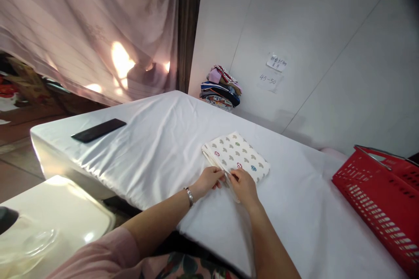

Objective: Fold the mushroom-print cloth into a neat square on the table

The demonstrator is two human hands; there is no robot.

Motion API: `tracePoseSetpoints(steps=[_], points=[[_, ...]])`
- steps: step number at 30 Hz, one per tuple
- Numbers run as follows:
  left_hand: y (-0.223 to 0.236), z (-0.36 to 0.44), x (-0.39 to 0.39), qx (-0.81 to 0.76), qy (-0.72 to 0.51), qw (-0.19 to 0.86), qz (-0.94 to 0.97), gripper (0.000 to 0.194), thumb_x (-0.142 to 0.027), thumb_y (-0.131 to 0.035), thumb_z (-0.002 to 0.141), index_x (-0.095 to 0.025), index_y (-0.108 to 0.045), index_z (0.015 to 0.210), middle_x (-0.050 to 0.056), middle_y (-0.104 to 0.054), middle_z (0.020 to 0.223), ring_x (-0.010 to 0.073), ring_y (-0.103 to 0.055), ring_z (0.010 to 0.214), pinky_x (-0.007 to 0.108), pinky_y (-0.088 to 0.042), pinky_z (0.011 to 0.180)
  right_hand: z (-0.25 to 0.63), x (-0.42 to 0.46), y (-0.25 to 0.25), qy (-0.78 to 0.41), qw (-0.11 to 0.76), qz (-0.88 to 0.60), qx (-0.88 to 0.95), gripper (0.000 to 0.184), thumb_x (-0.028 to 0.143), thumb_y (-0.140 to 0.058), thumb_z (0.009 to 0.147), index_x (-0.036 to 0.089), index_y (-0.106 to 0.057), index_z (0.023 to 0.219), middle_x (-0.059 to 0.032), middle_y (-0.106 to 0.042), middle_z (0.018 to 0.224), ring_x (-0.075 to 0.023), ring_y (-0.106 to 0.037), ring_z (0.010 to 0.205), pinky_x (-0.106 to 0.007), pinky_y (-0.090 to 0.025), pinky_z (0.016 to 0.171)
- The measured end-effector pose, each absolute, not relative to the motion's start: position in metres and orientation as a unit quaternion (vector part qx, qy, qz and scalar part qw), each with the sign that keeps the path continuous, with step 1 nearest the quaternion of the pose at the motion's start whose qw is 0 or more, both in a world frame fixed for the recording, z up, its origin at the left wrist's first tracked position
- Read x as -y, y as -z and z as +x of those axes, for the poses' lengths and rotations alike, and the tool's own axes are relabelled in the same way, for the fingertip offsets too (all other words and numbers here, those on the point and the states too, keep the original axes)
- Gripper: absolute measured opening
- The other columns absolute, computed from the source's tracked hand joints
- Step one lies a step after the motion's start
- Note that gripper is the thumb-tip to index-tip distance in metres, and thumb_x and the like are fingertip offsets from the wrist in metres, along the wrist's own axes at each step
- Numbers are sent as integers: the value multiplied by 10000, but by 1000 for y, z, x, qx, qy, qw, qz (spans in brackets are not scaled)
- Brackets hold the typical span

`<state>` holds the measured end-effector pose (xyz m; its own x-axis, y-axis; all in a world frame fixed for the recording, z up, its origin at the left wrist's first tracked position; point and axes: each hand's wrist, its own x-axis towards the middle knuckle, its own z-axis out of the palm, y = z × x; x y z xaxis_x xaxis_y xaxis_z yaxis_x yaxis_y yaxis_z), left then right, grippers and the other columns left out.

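A folded white cloth (240,152) with grey, red, green and blue printed motifs lies on the white-covered table (157,139). At its near edge, my left hand (211,179) pinches the layered fabric between thumb and fingers. Close beside it, my right hand (242,183) grips the same edge with bent fingers. The fingertips of both hands almost meet there. What exactly lies between them is partly hidden.
A black flat phone-like slab (98,130) lies at the table's left. Stacked folded clothes (221,89) sit against the wall at the back. A red plastic basket (379,200) stands on the right. Lower left is a cream stool-like surface (75,209).
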<state>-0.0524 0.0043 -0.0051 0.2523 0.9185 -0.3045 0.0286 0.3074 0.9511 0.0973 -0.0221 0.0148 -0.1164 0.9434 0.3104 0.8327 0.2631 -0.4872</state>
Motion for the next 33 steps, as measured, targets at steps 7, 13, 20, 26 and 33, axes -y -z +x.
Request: tracePoseSetpoints(steps=[7, 13, 20, 26, 33], points=[[10, -50, -5, -495, -364, 616, 492, 190, -316, -526, 773, -156, -508, 672, -1, -618, 666, 62, -469, 402, 199, -294, 365, 96, 24, -15, -90, 286, -608, 735, 183, 298, -466, 841, 228, -625, 784, -7, -592, 787, -163, -542, 768, -255, -386, 692], [10, -51, -4, -482, -390, 619, 482, 193, -303, -510, 775, -164, -492, 642, -32, -553, 561, 60, -424, 391, 198, -293, 374, 92, 27, -19, -57, 210, -613, 760, 132, 278, -516, 818, 236, -615, 894, -19, -591, 862, -168, -533, 811, -245, -362, 661], [9, -51, -4, -493, -396, 620, 464, 167, -288, -511, 769, -162, -486, 662, -25, -567, 605, 55, -445, 391, 190, -299, 366, 96, 22, -12, -75, 312, -607, 727, 220, 255, -403, 867, 212, -617, 843, -31, -608, 855, -170, -548, 833, -261, -384, 728], [7, -49, -5, -519, -381, 617, 453, 140, -271, -530, 764, -163, -490, 685, -26, -575, 634, 57, -453, 399, 198, -304, 373, 98, 20, -7, -68, 333, -601, 723, 223, 263, -395, 864, 212, -605, 809, -30, -596, 810, -171, -540, 807, -266, -394, 721], [6, -44, -3, -528, -380, 613, 449, 169, -251, -510, 775, -147, -491, 643, -17, -565, 606, 49, -421, 372, 201, -262, 372, 94, 22, -5, -49, 328, -608, 722, 219, 248, -387, 877, 203, -597, 833, -34, -585, 827, -165, -548, 822, -257, -392, 723]])
